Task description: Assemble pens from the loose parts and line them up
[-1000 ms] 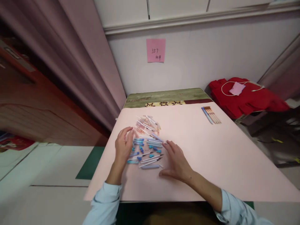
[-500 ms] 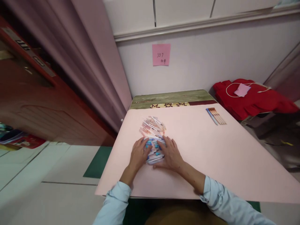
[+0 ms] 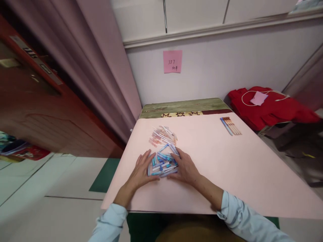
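1. A pale wall (image 3: 207, 75) closes off the far side of the room, with a ledge running across it.
2. In front of it stands a table (image 3: 239, 178), its top mostly under a smooth pale-pink sheet; a green wood-grain strip (image 3: 212, 103) shows at the far edge.
3. A reddish-brown door (image 3: 37, 111) fills the far left, and a mauve curtain (image 3: 106, 60) hangs between it and the table.
4. Light floor (image 3: 70, 215) spreads at the near left, with a dark green patch (image 3: 106, 174) beside the table.
5. Red cloth (image 3: 290, 111) lies heaped beyond the table's far right side.
6. The left hand (image 3: 142, 169) and right hand (image 3: 185, 166) rest at the table's near left part, flanking a pile and hiding some of its edges. Both sets of fingers are loosely curved and spread, not clenched; I cannot tell how firmly the right fingertips press the pieces under them.
7. Between the palms lies the pile of blue and white pen parts (image 3: 161, 155), jumbled at several angles.
8. Just beyond it is a flatter heap of clear and pinkish parts (image 3: 164, 134).
9. A neat row of pens (image 3: 231, 126), one blue and the others brown-topped, lies well apart at the far right.
10. A pink note (image 3: 173, 61) with handwriting, including "357", is on the wall.
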Demonstrator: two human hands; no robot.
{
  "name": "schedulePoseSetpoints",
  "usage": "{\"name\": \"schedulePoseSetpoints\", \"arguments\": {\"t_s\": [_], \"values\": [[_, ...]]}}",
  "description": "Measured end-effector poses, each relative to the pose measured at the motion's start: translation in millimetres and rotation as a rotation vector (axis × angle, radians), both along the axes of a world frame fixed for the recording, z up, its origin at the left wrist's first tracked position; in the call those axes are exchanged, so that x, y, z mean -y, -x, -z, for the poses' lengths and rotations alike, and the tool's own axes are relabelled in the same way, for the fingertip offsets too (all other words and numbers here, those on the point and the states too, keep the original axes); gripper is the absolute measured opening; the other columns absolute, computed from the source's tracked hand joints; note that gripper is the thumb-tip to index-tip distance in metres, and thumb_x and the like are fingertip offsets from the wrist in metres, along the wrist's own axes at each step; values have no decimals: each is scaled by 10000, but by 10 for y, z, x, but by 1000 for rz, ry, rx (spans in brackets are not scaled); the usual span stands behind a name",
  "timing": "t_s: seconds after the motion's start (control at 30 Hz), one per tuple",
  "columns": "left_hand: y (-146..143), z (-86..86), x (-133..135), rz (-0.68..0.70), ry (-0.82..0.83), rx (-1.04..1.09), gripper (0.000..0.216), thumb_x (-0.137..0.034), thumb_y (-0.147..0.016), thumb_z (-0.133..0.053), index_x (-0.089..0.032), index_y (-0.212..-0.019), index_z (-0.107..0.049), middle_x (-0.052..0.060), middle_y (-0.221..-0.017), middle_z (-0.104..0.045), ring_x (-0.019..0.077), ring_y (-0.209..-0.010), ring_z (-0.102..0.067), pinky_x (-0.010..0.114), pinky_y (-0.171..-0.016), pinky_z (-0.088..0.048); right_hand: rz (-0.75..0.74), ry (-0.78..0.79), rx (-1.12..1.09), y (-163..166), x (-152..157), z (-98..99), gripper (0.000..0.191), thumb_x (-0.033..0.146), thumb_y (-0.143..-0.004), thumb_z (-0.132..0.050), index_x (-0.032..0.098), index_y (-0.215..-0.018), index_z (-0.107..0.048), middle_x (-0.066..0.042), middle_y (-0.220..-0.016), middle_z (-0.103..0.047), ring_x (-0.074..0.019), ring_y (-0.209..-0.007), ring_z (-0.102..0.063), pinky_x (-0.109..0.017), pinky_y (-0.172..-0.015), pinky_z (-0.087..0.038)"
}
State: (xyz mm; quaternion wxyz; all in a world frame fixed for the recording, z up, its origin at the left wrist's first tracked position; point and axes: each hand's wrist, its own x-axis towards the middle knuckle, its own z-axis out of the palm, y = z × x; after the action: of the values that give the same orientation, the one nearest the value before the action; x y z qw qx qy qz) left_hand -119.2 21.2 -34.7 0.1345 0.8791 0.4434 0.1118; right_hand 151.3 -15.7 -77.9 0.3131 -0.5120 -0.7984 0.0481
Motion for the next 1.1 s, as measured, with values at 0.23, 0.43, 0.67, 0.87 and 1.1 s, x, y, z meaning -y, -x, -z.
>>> {"name": "schedulePoseSetpoints", "arguments": {"t_s": [0.23,0.43,0.67,0.87,1.1], "values": [[-108,166,-37,106,-89,-80,1055,-632,-743,-693,-258,-1571,-158,191,-1621,-194,387,-1489,-184,622,-1164,-206,48,45,88,23,-34,-56,1126,845,-580,-671,106,-1407,-478,-303,-1452,-415,-438,-1356,-375,-638,-1092,-273],[-490,239,-68,187,-187,46,724,-517,-863,-621,-230,-1482,-380,190,-1539,-369,342,-1419,-359,560,-1128,-332,-93,22,43,-262,-128,-49,789,648,-791,-669,144,-1378,-513,-237,-1404,-501,-345,-1291,-481,-510,-1043,-415],[-773,271,-126,142,-195,170,476,-406,-906,-598,-261,-1354,-527,146,-1411,-529,290,-1309,-500,515,-1068,-419,-117,37,19,-429,-198,-26,524,375,-911,-605,182,-1390,-513,-191,-1370,-543,-309,-1247,-529,-504,-1038,-447],[-1103,316,-329,124,-224,186,432,-297,-883,-638,-236,-1300,-547,153,-1384,-538,283,-1280,-517,495,-1036,-442,-39,62,6,-587,-381,44,513,318,-906,-605,175,-1392,-520,-189,-1368,-548,-311,-1265,-519,-513,-1044,-447],[-1325,288,-568,105,-213,133,390,-284,-898,-612,-189,-1269,-542,163,-1348,-545,288,-1286,-497,485,-1057,-406,-61,33,-13,-747,-680,32,489,278,-899,-595,181,-1374,-529,-163,-1347,-573,-291,-1253,-538,-496,-1054,-444]]}}
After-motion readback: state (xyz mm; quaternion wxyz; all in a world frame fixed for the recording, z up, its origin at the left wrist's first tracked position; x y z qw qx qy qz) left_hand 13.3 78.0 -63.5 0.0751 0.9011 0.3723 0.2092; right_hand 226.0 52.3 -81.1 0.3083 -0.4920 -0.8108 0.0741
